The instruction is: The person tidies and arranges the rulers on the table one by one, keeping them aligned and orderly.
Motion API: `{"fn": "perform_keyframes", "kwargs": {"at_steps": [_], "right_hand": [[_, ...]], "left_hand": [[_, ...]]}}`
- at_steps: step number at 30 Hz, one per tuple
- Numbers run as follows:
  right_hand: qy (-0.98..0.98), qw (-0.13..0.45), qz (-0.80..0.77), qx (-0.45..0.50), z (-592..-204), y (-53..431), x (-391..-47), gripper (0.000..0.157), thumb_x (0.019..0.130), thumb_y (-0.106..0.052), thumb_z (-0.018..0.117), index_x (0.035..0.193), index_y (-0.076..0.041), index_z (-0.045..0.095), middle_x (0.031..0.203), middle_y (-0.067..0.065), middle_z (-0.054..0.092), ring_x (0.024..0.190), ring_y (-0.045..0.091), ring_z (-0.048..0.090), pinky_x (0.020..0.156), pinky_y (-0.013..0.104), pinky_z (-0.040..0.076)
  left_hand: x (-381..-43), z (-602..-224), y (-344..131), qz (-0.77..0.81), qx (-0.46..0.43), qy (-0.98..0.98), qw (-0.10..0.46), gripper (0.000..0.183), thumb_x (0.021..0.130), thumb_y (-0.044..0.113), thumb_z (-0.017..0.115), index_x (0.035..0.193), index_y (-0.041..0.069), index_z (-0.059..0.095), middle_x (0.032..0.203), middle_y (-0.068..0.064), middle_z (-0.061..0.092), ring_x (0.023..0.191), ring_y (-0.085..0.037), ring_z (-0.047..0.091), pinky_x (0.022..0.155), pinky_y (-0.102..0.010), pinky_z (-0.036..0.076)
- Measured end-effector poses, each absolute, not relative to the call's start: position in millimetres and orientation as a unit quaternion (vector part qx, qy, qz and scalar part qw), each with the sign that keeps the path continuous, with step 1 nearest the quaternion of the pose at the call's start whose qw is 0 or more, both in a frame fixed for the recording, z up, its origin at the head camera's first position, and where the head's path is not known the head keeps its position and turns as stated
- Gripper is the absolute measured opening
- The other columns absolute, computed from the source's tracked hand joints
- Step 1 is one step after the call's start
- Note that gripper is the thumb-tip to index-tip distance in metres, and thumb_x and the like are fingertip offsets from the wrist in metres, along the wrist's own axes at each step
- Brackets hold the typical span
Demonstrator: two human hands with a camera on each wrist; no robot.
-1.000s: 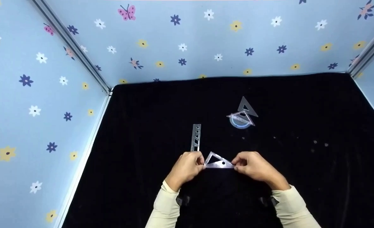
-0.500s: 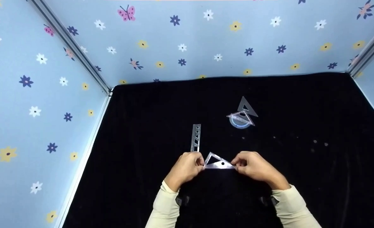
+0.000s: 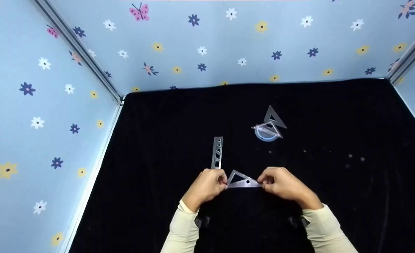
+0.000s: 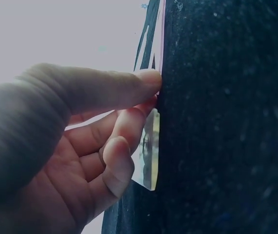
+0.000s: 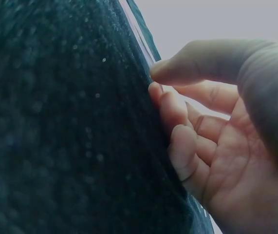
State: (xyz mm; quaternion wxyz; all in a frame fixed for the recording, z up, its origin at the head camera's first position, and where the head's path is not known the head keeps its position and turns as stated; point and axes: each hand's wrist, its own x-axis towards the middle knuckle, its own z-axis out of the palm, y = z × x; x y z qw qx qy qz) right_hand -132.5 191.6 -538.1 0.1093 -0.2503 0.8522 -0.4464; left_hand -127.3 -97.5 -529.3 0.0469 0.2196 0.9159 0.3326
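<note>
A clear, pinkish set square (image 3: 241,183) with a triangular cutout and a small round hole spans the gap between both hands, its long edge toward the person. My left hand (image 3: 207,185) pinches its left corner between thumb and forefinger. At the pointed right corner, my right hand (image 3: 284,184) grips it the same way. A clear ruler (image 3: 217,153) with a row of cut-out shapes lies just beyond the left hand, which hides its near end. In the left wrist view, the ruler's end (image 4: 151,151) shows behind the curled fingers.
Farther back to the right, a clear set square (image 3: 279,121), a pink-edged set square (image 3: 278,133) and a bluish protractor (image 3: 266,138) overlap in a pile on the black cloth (image 3: 172,140). Flower-patterned panels (image 3: 221,42) stand at the back and sides.
Both hands keep their hold on the set square. It has tilted a little, so its shine has dulled and printed marks show. The ruler and the pile stay put.
</note>
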Motion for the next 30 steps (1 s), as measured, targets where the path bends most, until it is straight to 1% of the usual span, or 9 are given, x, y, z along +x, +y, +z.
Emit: {"fn": "perform_keyframes", "kwargs": {"at_steps": [4, 9, 14, 18, 21, 24, 27, 30], "right_hand": [[0.856, 0.101, -0.441, -0.251, -537.7, 191.9, -132.6, 0.020, 0.077, 0.004, 0.068, 0.089, -0.011, 0.074, 0.081, -0.003, 0.065, 0.070, 0.009, 0.060, 0.064, 0.026, 0.051], [0.857, 0.097, -0.438, -0.255, -537.6, 192.0, -132.7, 0.023, 0.076, 0.006, 0.069, 0.090, -0.011, 0.074, 0.081, -0.007, 0.063, 0.072, 0.009, 0.060, 0.065, 0.026, 0.052], [0.858, 0.098, -0.435, -0.256, -537.6, 192.3, -133.0, 0.024, 0.076, 0.006, 0.068, 0.090, -0.013, 0.074, 0.081, -0.007, 0.063, 0.072, 0.008, 0.060, 0.065, 0.026, 0.051], [0.857, 0.098, -0.434, -0.260, -537.7, 192.3, -133.0, 0.024, 0.077, 0.007, 0.067, 0.090, -0.012, 0.074, 0.082, -0.006, 0.064, 0.072, 0.008, 0.060, 0.065, 0.026, 0.052], [0.858, 0.098, -0.431, -0.263, -537.6, 192.5, -132.8, 0.023, 0.079, 0.007, 0.066, 0.091, -0.011, 0.074, 0.083, -0.006, 0.064, 0.073, 0.008, 0.060, 0.066, 0.026, 0.052], [0.861, 0.098, -0.426, -0.260, -537.3, 192.4, -132.8, 0.020, 0.084, 0.004, 0.066, 0.091, -0.012, 0.075, 0.086, -0.008, 0.065, 0.076, 0.008, 0.061, 0.069, 0.027, 0.052], [0.865, 0.092, -0.420, -0.258, -537.1, 192.3, -133.0, 0.015, 0.088, -0.001, 0.068, 0.091, -0.014, 0.076, 0.088, -0.010, 0.066, 0.078, 0.007, 0.061, 0.073, 0.028, 0.052], [0.870, 0.083, -0.416, -0.252, -537.1, 192.5, -133.3, 0.011, 0.090, -0.006, 0.069, 0.092, -0.015, 0.076, 0.088, -0.010, 0.068, 0.080, 0.008, 0.062, 0.075, 0.030, 0.052]], "left_hand": [[-127.7, -529.4, -97.1, 0.331, 0.214, 0.917, 0.058, 0.017, 0.077, 0.010, 0.083, 0.079, 0.016, 0.068, 0.071, 0.012, 0.063, 0.064, -0.002, 0.058, 0.063, -0.023, 0.051], [-127.6, -528.5, -96.7, 0.319, 0.214, 0.921, 0.066, 0.015, 0.077, 0.013, 0.084, 0.081, 0.018, 0.070, 0.071, 0.015, 0.061, 0.064, -0.001, 0.058, 0.064, -0.024, 0.050], [-127.1, -529.4, -96.7, 0.315, 0.224, 0.920, 0.063, 0.013, 0.078, 0.014, 0.084, 0.086, 0.018, 0.074, 0.071, 0.016, 0.062, 0.065, 0.000, 0.057, 0.066, -0.026, 0.050], [-126.8, -529.8, -96.3, 0.317, 0.234, 0.918, 0.051, 0.012, 0.079, 0.015, 0.083, 0.090, 0.017, 0.078, 0.071, 0.014, 0.062, 0.065, 0.000, 0.057, 0.065, -0.024, 0.050], [-127.1, -530.1, -95.7, 0.311, 0.243, 0.918, 0.034, 0.009, 0.080, 0.016, 0.082, 0.088, 0.017, 0.080, 0.072, 0.013, 0.061, 0.065, -0.001, 0.055, 0.064, -0.022, 0.049], [-127.1, -529.9, -95.0, 0.301, 0.248, 0.921, 0.020, 0.005, 0.080, 0.018, 0.082, 0.085, 0.018, 0.080, 0.072, 0.012, 0.059, 0.065, -0.001, 0.054, 0.063, -0.022, 0.048], [-127.1, -530.5, -94.4, 0.291, 0.247, 0.924, 0.018, 0.004, 0.081, 0.020, 0.082, 0.085, 0.019, 0.080, 0.073, 0.012, 0.059, 0.066, -0.001, 0.053, 0.063, -0.022, 0.048], [-127.3, -531.2, -93.7, 0.285, 0.240, 0.928, 0.021, 0.006, 0.082, 0.021, 0.081, 0.087, 0.019, 0.080, 0.074, 0.014, 0.058, 0.066, -0.001, 0.053, 0.063, -0.022, 0.048]]}}
